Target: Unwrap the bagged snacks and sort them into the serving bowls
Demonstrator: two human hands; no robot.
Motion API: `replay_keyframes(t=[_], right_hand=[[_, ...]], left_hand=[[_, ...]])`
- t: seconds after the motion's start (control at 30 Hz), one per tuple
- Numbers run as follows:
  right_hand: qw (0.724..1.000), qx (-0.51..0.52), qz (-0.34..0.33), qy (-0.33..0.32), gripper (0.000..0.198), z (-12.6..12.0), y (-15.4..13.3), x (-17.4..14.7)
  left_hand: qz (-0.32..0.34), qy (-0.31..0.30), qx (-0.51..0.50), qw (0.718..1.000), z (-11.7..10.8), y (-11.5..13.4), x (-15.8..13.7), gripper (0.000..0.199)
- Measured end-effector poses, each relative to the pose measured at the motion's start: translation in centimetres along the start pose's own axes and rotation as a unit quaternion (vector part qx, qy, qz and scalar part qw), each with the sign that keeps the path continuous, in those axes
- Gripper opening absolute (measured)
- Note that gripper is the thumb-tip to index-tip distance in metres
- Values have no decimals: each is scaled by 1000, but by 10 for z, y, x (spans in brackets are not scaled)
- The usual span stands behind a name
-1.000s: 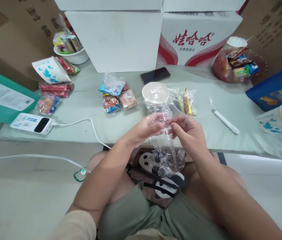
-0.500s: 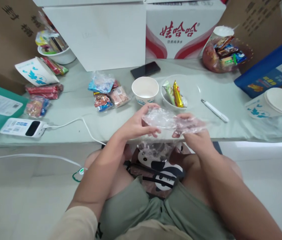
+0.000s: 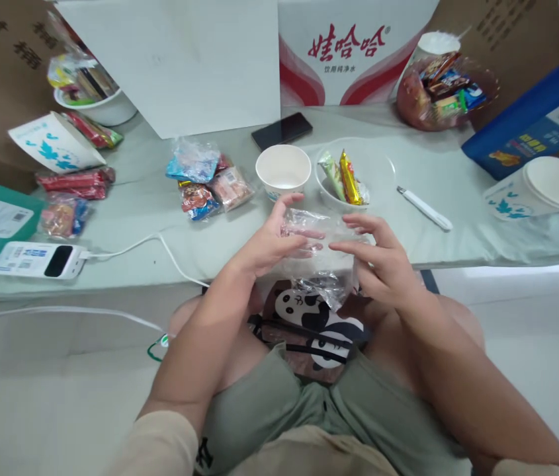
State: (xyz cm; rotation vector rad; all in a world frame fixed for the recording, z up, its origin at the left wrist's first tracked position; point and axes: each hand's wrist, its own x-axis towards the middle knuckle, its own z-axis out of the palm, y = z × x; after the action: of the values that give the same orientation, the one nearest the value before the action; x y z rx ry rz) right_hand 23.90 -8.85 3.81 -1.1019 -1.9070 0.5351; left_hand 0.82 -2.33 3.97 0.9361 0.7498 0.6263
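Observation:
A crumpled clear plastic bag [image 3: 326,268] is held up between my two hands at the table's front edge, its lower end sagging over my lap. My left hand [image 3: 279,241] has its fingers extended against the bag, the thumb side raised; some fingertips show through the film. Spread fingers of my right hand [image 3: 378,258] touch the bag's other side, index finger reaching across it. Just beyond stands a white paper bowl [image 3: 283,173]. To its right a clear plastic bowl [image 3: 383,168] has a green and a yellow wrapped snack [image 3: 350,178] in it.
Snack packets [image 3: 207,178] lie left of the bowl, a phone [image 3: 282,131] behind it. A white cutter [image 3: 425,209] lies right, near paper bowls [image 3: 532,188]. A power bank [image 3: 38,259] trails a white cable. Boxes [image 3: 339,59] line the back; a panda-print bag [image 3: 303,311] is on my lap.
My right hand's fingers have spread from a closer grip. The plastic bag has opened out and hangs lower between my hands. The view has shifted slightly.

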Motion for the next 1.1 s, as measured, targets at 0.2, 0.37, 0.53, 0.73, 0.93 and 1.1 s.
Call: replay_keyframes(t=[0.2, 0.37, 0.53, 0.73, 0.93, 1.1], right_hand=[[972, 154, 161, 71, 45, -3, -1, 4], [930, 172, 326, -16, 28, 11, -14, 15], [905, 276, 324, -13, 35, 12, -14, 16], [894, 295, 338, 0, 31, 4, -13, 11], [884, 355, 304, 23, 38, -10, -23, 13], [926, 155, 343, 17, 32, -2, -17, 13]], left_hand=[[17, -27, -28, 999, -1, 0, -2, 83], [46, -10, -32, 998, -5, 1, -1, 82], [-25, -50, 86, 995, 1, -3, 2, 36], [36, -10, 12, 999, -4, -8, 2, 35], [57, -96, 13, 994, -13, 0, 0, 50], [159, 68, 209, 963, -13, 0, 4, 23]])
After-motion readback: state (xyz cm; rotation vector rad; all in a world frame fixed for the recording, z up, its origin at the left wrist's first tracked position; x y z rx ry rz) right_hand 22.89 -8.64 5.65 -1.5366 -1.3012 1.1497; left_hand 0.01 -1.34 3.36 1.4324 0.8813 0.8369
